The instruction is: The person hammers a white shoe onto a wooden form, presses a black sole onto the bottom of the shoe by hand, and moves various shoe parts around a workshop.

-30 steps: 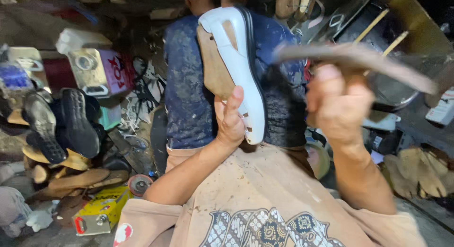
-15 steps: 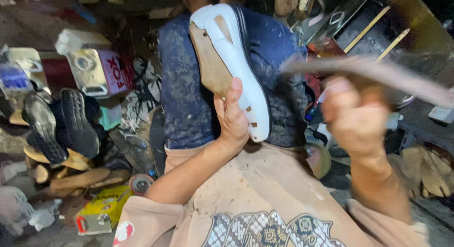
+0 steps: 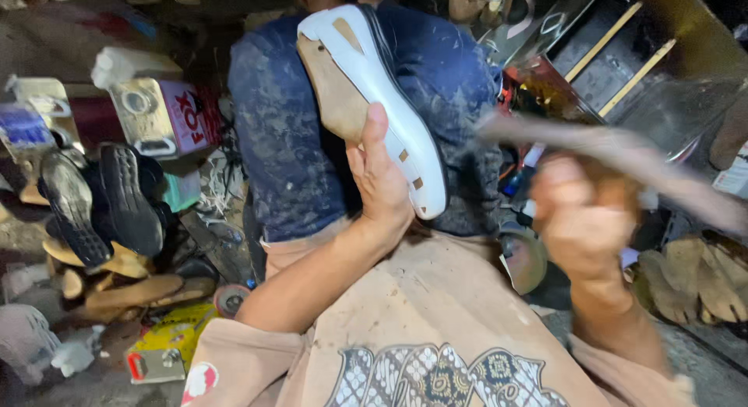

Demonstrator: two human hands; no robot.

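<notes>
Our left hand [image 3: 382, 181] clasps a wedge shoe [image 3: 366, 95], smooth white sole up, against mottled blue fabric [image 3: 288, 142]; our right hand [image 3: 584, 220], blurred, fists a long flat tool [image 3: 623, 154].

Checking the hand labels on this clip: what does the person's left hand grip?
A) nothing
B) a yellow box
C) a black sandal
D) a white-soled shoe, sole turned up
D: the left hand wraps around the white-soled shoe, whose sole faces the camera over the blue-clad knees, while the right hand holds a blurred long tool.
</notes>
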